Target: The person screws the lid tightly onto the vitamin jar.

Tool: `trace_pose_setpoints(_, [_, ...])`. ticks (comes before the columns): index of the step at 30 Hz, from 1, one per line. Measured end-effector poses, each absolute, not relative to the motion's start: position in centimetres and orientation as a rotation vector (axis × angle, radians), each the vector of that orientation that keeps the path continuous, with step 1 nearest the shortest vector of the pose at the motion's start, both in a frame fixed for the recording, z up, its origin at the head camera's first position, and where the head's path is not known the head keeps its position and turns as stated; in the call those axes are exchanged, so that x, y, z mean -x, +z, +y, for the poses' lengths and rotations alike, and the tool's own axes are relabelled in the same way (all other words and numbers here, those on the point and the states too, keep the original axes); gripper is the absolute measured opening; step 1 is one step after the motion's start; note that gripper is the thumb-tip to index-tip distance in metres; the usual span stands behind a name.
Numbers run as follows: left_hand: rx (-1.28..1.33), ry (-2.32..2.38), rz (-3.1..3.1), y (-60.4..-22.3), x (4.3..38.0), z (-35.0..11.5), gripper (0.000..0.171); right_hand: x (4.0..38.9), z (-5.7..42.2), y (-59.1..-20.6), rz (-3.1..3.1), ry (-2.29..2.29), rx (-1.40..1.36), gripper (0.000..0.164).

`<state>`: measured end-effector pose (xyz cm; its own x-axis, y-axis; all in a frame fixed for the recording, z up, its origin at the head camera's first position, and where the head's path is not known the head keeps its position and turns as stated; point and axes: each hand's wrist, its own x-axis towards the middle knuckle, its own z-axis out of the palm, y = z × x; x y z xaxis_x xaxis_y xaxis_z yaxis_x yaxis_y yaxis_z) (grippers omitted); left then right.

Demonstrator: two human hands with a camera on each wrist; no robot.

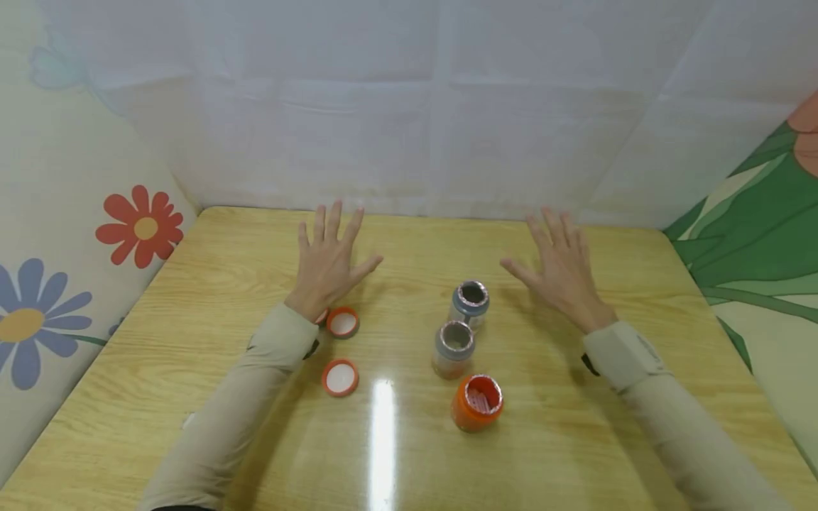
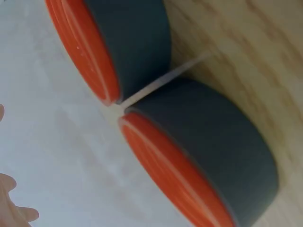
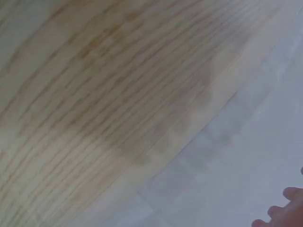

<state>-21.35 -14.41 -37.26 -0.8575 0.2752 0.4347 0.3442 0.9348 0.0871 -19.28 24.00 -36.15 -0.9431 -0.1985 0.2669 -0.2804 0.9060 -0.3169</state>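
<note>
My left hand (image 1: 324, 264) is held over the back left of the table, fingers spread and straight, with nothing in it. Near its wrist lie a lid (image 1: 342, 323) with an orange rim and white inside, and a second such lid (image 1: 340, 377) closer to me. Another lid (image 1: 322, 318) is mostly hidden by the wrist. In the left wrist view, two dark grey lids (image 2: 203, 137) with orange rims loom large. My right hand (image 1: 562, 273), likewise spread and holding nothing, is to the right of a grey jar (image 1: 469, 306) without a lid.
A second uncovered grey jar (image 1: 452, 353) stands just nearer, and an orange jar (image 1: 473, 410) with pale pieces inside stands nearest me. The wooden table (image 1: 575, 440) ends at a white cloth (image 1: 409, 142) behind, with flower-patterned cloth at both sides.
</note>
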Motion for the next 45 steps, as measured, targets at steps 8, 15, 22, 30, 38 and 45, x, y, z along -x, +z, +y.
trace_pose_setpoints(8, [0.464, -0.207, -2.684, -36.9, 20.6, -14.5, 0.087, 18.4, 23.4, -35.9, -2.850, 0.542, -0.393, 0.091])
trace_pose_setpoints(15, [0.465, -0.218, -2.703, -36.7, 19.9, -14.8, 0.085, 17.6, 23.2, -35.8, -2.816, 0.582, -0.436, 0.089])
trace_pose_setpoints(22, [0.474, -0.226, -2.673, -36.8, 19.1, -15.1, 0.083, 16.8, 23.2, -35.8, -2.794, 0.605, -0.468, 0.087])
trace_pose_setpoints(30, [0.504, -0.208, -2.657, -37.0, 18.3, -15.3, 0.081, 15.8, 23.1, -35.9, -2.807, 0.659, -0.490, 0.085])
trace_pose_setpoints(38, [0.513, -0.216, -2.637, -37.2, 17.5, -15.6, 0.079, 14.9, 22.9, -35.7, -2.827, 0.698, -0.489, 0.084])
trace_pose_setpoints(45, [0.533, -0.217, -2.645, -37.1, 16.9, -15.7, 0.079, 13.9, 23.0, -35.6, -2.826, 0.743, -0.517, 0.084])
